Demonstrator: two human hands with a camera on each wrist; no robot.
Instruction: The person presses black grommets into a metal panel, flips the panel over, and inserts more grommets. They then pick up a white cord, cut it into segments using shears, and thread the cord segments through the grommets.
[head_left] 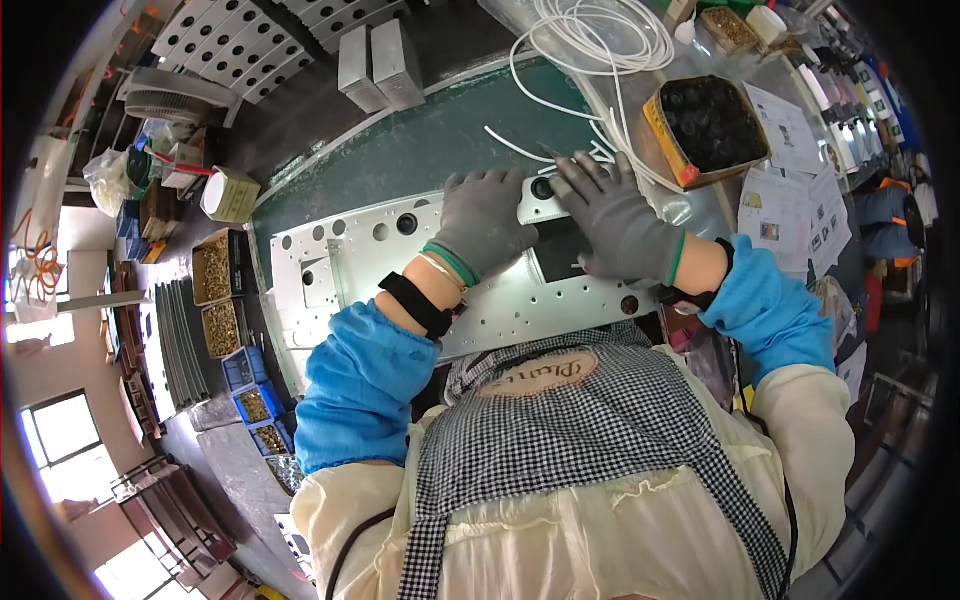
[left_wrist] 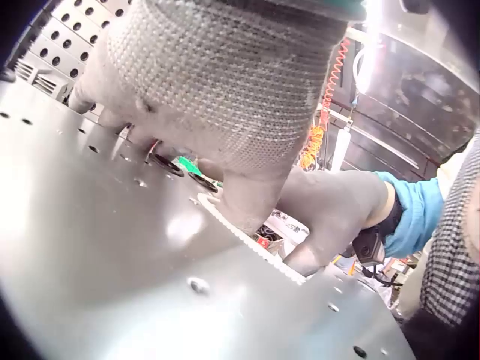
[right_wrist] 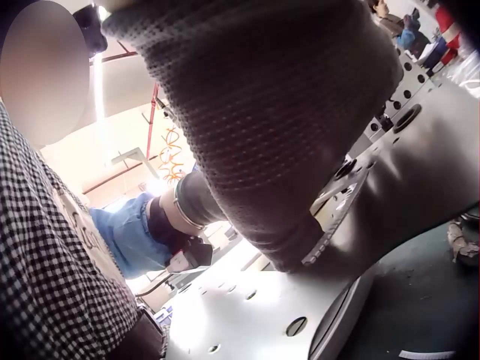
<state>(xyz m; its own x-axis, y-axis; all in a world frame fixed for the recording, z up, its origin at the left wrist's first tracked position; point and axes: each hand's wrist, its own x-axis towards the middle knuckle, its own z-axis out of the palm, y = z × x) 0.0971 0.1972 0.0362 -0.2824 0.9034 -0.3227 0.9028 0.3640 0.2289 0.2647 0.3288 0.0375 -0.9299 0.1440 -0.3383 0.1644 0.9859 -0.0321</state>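
A silvery metal panel (head_left: 480, 318) with many holes lies across the bench in front of me. Black grommets sit in some of its round holes, one grommet (head_left: 407, 224) beside my left hand (head_left: 485, 225). That hand is in a grey glove and lies over the panel, its thumb at the white toothed edging strip (left_wrist: 244, 238) along the rectangular cutout. My gloved right hand (head_left: 625, 228) is spread across the cutout's other side. In the right wrist view, its thumb touches the end of the edging strip (right_wrist: 343, 214). The right fingertips reach past the panel's far edge.
Loops of white tubing (head_left: 600, 45) lie behind the panel, with a box of black parts (head_left: 655, 130) at the back right. Printed sheets (head_left: 775, 225) lie at the right. Bins of small hardware (head_left: 222, 330) line the left side. Two metal blocks (head_left: 398, 65) stand at the back.
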